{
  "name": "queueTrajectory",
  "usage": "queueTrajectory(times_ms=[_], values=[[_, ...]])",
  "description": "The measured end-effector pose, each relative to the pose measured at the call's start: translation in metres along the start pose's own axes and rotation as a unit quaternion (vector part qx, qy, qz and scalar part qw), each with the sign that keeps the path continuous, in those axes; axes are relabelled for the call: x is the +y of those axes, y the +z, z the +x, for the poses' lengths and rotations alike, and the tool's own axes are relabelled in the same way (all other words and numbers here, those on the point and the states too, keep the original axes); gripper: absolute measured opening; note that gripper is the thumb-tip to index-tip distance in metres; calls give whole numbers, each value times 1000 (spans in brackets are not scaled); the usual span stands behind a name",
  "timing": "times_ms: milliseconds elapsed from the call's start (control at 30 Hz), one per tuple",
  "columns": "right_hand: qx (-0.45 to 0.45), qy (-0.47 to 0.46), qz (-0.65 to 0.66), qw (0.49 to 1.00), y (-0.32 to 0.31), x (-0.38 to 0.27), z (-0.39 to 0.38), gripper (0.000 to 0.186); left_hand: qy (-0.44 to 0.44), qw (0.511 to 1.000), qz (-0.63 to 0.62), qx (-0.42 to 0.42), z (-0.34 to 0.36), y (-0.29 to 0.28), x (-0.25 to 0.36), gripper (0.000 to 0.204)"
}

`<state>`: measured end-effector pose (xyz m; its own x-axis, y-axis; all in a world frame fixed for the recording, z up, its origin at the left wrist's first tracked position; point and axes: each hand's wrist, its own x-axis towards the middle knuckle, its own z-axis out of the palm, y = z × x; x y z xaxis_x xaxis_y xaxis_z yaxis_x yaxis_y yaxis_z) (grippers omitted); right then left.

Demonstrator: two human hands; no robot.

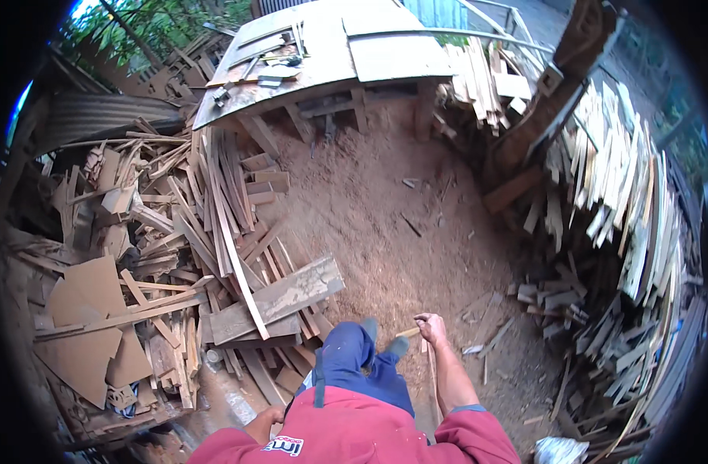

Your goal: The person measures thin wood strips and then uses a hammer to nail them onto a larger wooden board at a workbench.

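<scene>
Right hand (pixel 433 329) is sitting curled at the top of a thin wooden strip (pixel 431 371), well off the desk's (pixel 327 58) near edge; can't tell its grip. Left hand (pixel 266 422): hiding, can't tell. I'm advising keeping strip clear of feet (pixel 399 346).

A long, narrow wooden strip (pixel 433 375), pale brown and apparently straight, starts just below the right hand (pixel 431 329) and runs back toward the body, well to the right of the left hand (pixel 266 421). Its near end is hidden; whether the fingers grip its far end is unclear.
</scene>
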<state>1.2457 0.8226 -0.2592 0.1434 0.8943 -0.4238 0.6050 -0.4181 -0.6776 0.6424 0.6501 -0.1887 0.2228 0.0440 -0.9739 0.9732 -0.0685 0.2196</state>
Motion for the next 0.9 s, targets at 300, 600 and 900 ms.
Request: queueTrajectory(times_ms=[300, 600, 900], values=[[-154, -5, -205, 967, -117, -75, 196, 35, -28, 834, -422, 354, 106, -347, 184, 35], [49, -31, -58, 997, -289, -218, 409, 34, 276, 612, -493, 554, 18, -861, 250, 26], [152, -232, -33, 960, -343, -426, 762, 39, 259, 591, -530, 550, -56, -1208, 292, 34]])
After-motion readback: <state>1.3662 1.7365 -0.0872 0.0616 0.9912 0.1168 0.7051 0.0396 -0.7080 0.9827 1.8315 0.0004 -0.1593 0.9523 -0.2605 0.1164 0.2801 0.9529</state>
